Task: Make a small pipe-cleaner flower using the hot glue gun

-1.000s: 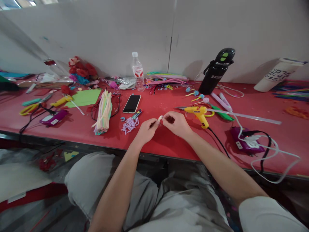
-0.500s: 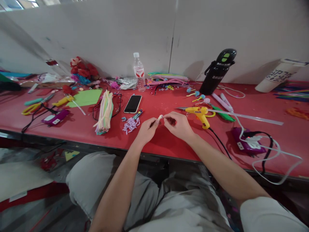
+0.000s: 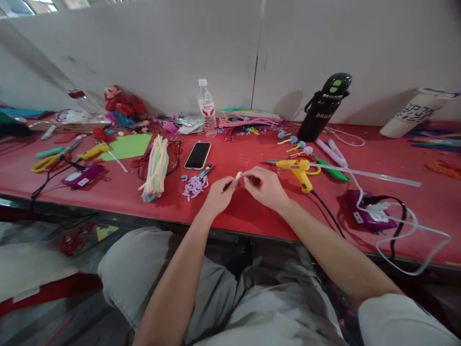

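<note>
Head camera — looking down, near red table (image 3: 108, 192).

Desk (image 3: 118, 192): matt red top. Glue gun (image 3: 298, 170): glossy yellow plastic. Phone (image 3: 198, 155): glossy black glass. Water bottle (image 3: 206, 108): clear, smooth plastic. Flask (image 3: 324, 108): black plastic, semi-gloss. Stem bundle (image 3: 155, 168): fuzzy pastel pile. Green sheet (image 3: 126, 145): matt paper. White bit (image 3: 238, 176), pinched btwn left hand (image 3: 216, 194) & right hand (image 3: 266, 187): soft, fuzzy.
</note>
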`<state>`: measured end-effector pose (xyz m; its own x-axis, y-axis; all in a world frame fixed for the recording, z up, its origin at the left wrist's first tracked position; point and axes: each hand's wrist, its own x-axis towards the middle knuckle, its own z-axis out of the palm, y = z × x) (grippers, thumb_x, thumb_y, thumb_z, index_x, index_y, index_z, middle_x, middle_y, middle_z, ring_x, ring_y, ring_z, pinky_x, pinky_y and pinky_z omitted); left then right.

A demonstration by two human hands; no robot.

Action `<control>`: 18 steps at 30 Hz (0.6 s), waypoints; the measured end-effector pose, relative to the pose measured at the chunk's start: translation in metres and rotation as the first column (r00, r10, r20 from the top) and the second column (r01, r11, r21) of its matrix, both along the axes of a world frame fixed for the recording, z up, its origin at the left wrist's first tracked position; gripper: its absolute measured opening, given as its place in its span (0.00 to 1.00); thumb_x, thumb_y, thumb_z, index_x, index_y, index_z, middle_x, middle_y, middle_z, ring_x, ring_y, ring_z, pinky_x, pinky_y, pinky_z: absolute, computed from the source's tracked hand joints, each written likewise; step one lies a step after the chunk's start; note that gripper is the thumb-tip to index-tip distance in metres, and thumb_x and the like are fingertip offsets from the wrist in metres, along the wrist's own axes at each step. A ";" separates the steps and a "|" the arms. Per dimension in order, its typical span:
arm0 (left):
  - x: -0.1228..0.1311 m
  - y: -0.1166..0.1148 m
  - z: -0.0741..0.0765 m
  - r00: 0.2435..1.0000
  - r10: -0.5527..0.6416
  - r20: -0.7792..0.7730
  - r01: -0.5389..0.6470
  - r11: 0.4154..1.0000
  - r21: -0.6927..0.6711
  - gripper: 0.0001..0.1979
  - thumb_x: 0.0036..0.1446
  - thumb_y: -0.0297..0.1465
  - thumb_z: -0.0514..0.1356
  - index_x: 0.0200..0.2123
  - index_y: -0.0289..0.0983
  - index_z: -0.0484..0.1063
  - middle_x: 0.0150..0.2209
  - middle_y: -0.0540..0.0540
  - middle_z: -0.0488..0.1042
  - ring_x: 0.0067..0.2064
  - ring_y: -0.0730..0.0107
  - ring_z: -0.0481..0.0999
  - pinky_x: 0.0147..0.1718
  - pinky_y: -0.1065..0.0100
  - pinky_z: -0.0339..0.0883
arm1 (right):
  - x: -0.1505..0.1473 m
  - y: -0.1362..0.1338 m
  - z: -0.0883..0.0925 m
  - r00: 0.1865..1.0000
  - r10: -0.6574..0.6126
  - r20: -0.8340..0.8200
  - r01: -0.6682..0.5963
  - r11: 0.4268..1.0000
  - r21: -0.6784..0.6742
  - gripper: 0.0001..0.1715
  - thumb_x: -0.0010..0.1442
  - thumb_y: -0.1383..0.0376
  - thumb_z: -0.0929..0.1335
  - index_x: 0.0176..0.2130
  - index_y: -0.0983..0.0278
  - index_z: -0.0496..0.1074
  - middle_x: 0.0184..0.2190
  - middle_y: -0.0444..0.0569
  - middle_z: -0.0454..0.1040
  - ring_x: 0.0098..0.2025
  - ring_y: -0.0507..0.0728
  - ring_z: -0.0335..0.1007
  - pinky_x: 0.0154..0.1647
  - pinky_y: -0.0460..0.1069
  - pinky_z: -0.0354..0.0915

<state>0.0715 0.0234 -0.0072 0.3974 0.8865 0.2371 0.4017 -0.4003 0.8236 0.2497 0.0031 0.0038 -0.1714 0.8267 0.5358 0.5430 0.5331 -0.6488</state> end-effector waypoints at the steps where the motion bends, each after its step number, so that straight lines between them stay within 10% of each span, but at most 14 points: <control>1: 0.000 0.000 0.000 1.000 0.001 -0.002 -0.001 1.000 0.000 0.17 0.64 0.40 0.50 0.31 0.35 0.69 0.25 0.50 0.64 0.29 0.72 0.61 0.29 0.71 0.55 | 0.000 0.000 0.000 1.000 0.000 0.000 0.000 1.000 0.000 0.09 0.60 0.65 0.64 0.39 0.62 0.73 0.31 0.48 0.71 0.29 0.53 0.65 0.33 0.49 0.63; 18: -0.001 0.002 -0.005 0.970 0.039 0.239 0.006 0.983 -0.186 0.16 0.65 0.43 0.50 0.39 0.35 0.67 0.19 0.55 0.59 0.22 0.76 0.57 0.23 0.71 0.53 | 0.002 0.001 0.003 0.991 -0.064 -0.114 0.057 0.996 -0.061 0.07 0.59 0.62 0.67 0.30 0.62 0.66 0.26 0.45 0.69 0.26 0.52 0.63 0.29 0.48 0.62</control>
